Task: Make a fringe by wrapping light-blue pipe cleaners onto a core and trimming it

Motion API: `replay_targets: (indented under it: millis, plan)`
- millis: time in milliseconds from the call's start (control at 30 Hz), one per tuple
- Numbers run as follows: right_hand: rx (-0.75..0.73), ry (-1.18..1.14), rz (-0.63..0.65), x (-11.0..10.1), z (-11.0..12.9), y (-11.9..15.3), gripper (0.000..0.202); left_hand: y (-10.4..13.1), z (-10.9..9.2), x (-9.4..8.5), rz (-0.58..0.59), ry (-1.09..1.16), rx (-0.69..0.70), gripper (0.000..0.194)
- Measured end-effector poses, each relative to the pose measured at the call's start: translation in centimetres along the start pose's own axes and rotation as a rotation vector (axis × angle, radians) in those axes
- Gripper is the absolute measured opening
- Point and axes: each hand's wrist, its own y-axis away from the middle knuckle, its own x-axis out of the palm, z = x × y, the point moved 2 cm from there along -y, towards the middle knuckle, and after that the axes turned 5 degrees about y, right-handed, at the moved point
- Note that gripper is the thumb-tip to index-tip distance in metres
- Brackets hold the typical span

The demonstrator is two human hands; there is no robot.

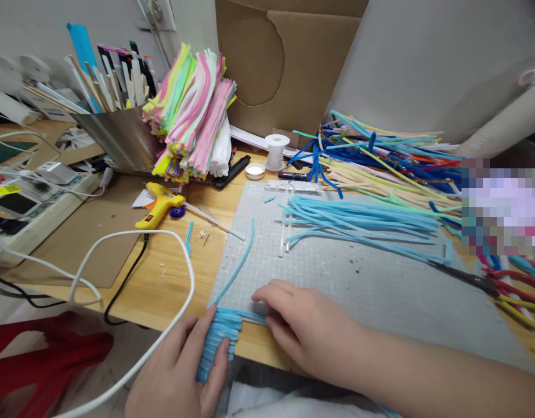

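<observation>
At the table's front edge, my left hand (180,366) is closed around a ribbed light-blue piece (219,337) of pipe cleaners lying side by side. One loose pipe cleaner (239,264) curves up from it across the grey cutting mat (358,290). To the right, my right hand (306,325) is curled over blue strands (252,316) that run out of the piece. Its thumb and lower fingers close on their end, partly hidden. Farther back on the mat lies a bundle of light-blue pipe cleaners (358,217).
A yellow glue gun (158,203) lies at left, with a looping white cable (191,278) near my left hand. Black scissors (467,278) rest on the mat's right side. Behind stand a metal pot (123,139) of sticks, pastel pipe-cleaner bundles (198,116) and a clear spool (276,152).
</observation>
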Motion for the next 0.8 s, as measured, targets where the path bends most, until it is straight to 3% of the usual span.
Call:
replay_targets:
  millis: [133,333,800]
  plan:
    - [-0.038,0.023,0.041,0.14,0.29,-0.25,0.025,0.03,0.08,0.1,0.008,0.02,-0.001,0.044]
    - [0.048,0.022,-0.01,0.4,0.13,-0.9,0.03,0.11,-0.09,0.19,-0.004,0.019,-0.02,0.044]
    - [-0.083,0.073,0.005,0.74,-0.26,-0.5,0.03,0.0,-0.17,0.02,0.005,-0.011,-0.029,0.043]
